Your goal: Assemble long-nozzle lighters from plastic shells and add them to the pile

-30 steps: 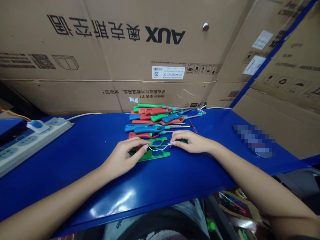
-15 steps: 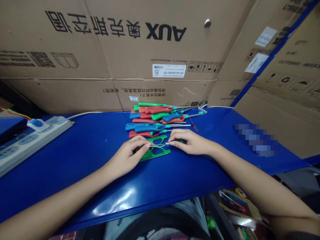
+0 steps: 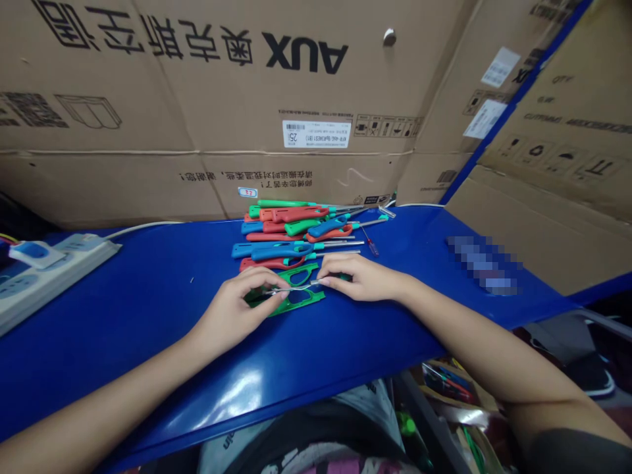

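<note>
A green plastic lighter shell (image 3: pixel 294 297) lies open on the blue table (image 3: pixel 148 289), with a thin white wire (image 3: pixel 291 288) running across it. My left hand (image 3: pixel 237 309) rests on the shell's left end, fingers curled and pinching the wire's left end. My right hand (image 3: pixel 358 276) presses on the shell's right end, its fingertips closed on the wire's right end beside a small metal tube. Just behind both hands lies a pile of several long-nosed lighters (image 3: pixel 296 230) in red, blue and green.
A white power strip (image 3: pixel 44 273) with a plug sits at the table's left end. Large cardboard boxes (image 3: pixel 247 99) wall in the back, and more boxes (image 3: pixel 553 164) stand on the right. A small red-handled screwdriver (image 3: pixel 371 246) lies beside the pile. The table's front edge runs below my forearms.
My left fingers have slid further along the shell and drawn the wire straighter and flatter. The view has shifted slightly; my right hand has barely moved.
</note>
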The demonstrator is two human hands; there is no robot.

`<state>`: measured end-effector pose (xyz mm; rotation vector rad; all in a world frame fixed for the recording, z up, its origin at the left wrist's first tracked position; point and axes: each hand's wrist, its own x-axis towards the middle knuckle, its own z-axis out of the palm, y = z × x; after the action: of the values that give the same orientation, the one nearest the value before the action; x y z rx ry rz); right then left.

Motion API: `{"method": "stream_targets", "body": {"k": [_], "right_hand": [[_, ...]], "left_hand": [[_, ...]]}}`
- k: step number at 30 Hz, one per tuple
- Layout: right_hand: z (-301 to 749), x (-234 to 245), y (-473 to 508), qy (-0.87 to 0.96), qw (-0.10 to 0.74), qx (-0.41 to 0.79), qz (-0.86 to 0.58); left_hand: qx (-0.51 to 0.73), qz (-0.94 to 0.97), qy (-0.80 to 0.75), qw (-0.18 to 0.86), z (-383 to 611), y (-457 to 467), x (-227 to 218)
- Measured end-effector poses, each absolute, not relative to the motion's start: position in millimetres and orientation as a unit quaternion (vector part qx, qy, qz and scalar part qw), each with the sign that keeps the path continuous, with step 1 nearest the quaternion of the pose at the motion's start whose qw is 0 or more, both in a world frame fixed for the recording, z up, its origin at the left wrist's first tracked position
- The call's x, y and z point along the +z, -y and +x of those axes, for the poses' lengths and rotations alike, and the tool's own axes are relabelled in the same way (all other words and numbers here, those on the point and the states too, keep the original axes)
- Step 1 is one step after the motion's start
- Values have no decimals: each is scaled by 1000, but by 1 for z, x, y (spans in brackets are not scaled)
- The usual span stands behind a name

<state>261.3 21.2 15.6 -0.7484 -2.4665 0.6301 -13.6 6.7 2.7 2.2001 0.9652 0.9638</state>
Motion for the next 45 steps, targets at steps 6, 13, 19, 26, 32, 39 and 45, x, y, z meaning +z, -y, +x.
{"method": "stream_targets", "body": {"k": [6, 13, 19, 26, 32, 39, 45], "right_hand": [[262, 16, -20, 903, 261, 213, -267], [256, 17, -15, 903, 299, 190, -241], [253, 15, -12, 901, 332, 158, -231], [248, 15, -9, 899, 354, 138, -218], [245, 14, -7, 900, 363, 120, -210], [244, 13, -3, 924, 326, 34, -197], [250, 12, -9, 920, 314, 49, -231]], "left_hand": [[360, 836, -317, 266, -11, -1, 6], [368, 827, -318, 284, -6, 6, 9], [401, 786, -353, 311, -7, 9, 11], [441, 817, -335, 162, -2, 12, 8], [417, 838, -322, 142, -3, 14, 10], [405, 834, -332, 174, -2, 13, 8], [391, 797, -378, 262, -3, 8, 7]]}}
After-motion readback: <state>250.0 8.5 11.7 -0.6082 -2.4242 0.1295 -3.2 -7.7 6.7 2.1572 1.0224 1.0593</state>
